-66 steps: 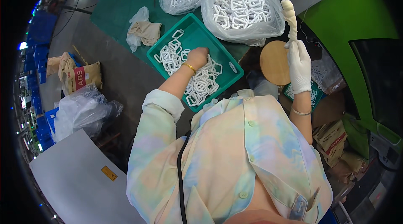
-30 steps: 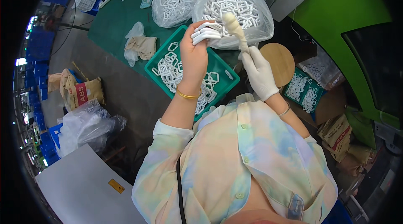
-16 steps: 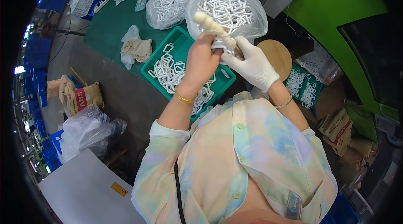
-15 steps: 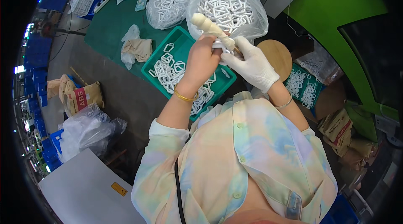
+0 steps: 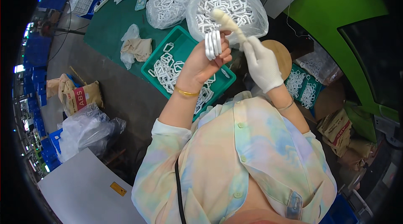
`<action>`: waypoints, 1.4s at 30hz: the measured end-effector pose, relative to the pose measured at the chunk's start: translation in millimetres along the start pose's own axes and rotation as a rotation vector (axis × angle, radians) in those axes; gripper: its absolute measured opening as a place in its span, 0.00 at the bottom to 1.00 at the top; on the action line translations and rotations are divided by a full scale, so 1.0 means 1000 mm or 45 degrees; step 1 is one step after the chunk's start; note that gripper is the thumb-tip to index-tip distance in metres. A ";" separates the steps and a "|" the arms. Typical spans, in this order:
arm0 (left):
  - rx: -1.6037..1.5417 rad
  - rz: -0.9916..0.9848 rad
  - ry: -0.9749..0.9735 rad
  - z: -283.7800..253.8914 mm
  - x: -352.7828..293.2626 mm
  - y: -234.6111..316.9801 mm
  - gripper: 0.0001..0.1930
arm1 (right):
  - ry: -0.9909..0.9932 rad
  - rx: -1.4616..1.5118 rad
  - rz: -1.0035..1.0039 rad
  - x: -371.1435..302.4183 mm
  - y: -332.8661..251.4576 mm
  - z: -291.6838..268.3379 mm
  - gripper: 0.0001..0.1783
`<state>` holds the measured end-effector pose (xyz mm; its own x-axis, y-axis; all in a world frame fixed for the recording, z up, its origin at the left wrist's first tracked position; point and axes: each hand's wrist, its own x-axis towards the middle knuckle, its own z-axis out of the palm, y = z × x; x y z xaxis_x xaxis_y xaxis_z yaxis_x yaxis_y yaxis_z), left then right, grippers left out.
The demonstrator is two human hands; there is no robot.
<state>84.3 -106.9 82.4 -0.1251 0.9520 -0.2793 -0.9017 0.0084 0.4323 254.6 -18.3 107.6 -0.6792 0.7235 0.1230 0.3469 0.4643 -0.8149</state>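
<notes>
Several white hexagonal plastic links (image 5: 213, 45) are held side by side in my bare left hand (image 5: 198, 66), its fingers curled round them. My right hand (image 5: 264, 66), in a white knit glove, grips the lower end of a cream-coloured stick (image 5: 226, 22) with a lumpy, wrapped-looking surface. The stick tilts up and to the left, just right of the links. What it is exactly I cannot make out. Below my left hand is a green tray (image 5: 181, 39) with loose white links (image 5: 165, 73) in it, partly hidden by my forearm.
Two clear plastic bags, one larger (image 5: 259, 24) and one smaller (image 5: 156, 19), hold more links behind the tray. A beige cloth (image 5: 138, 50) lies on the green table (image 5: 110, 35). To the right are a round wooden top (image 5: 280, 54) and another green tray (image 5: 303, 96) with links.
My hands have moved apart. The left has turned, bringing the links into plain view; the right has shifted right with the stick, which now stands away from the links.
</notes>
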 end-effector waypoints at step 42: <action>-0.186 0.316 -0.134 0.008 -0.008 -0.002 0.23 | 0.105 0.126 0.117 0.001 0.002 -0.008 0.13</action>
<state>90.1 -111.8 91.1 -0.3119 0.9461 -0.0871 -0.8999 -0.2648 0.3464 260.0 -12.3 111.0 -0.5908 0.8020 0.0879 0.3370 0.3442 -0.8763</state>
